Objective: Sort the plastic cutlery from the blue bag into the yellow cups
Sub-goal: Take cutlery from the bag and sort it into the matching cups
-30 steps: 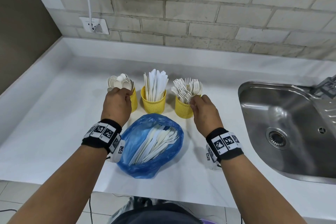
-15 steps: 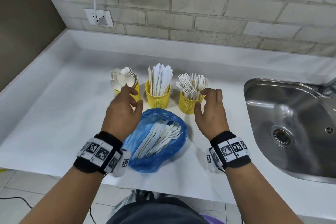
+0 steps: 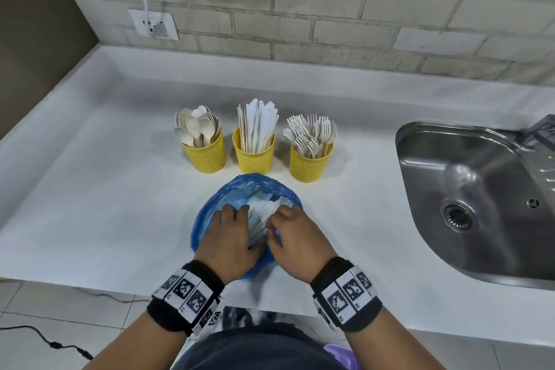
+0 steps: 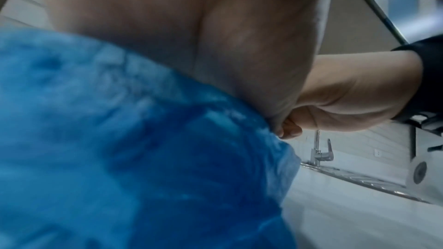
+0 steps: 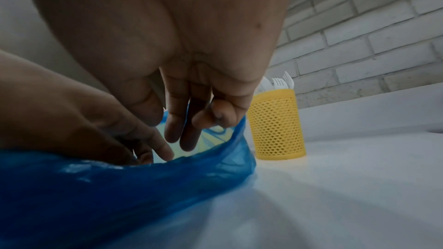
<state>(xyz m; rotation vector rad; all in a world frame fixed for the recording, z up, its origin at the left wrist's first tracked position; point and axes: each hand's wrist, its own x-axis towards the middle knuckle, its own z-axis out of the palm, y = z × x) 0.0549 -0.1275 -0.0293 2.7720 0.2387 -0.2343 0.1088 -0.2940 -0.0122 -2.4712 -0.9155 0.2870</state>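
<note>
Three yellow mesh cups stand in a row on the white counter (image 3: 90, 189): a spoon cup (image 3: 207, 155), a knife cup (image 3: 254, 158) and a fork cup (image 3: 310, 164) (image 5: 275, 124). In front of them lies the open blue bag (image 3: 207, 219) (image 4: 120, 139) (image 5: 120, 186) with white cutlery (image 3: 258, 207) inside. Both hands reach into its mouth. My left hand (image 3: 232, 213) (image 5: 72, 111) rests its spread fingers on the cutlery pile. My right hand (image 3: 274, 216) (image 5: 167, 126) pinches a pale cutlery handle between thumb and forefinger, its other fingers hanging down.
A steel sink (image 3: 480, 189) with a tap (image 4: 318, 150) lies to the right. A wall socket (image 3: 153, 24) with a white cable sits at the back left under a brick wall. The counter's front edge runs just behind my wrists.
Both hands have drawn back from the spoon and fork cups and come down together into the blue bag. The cups stand untouched.
</note>
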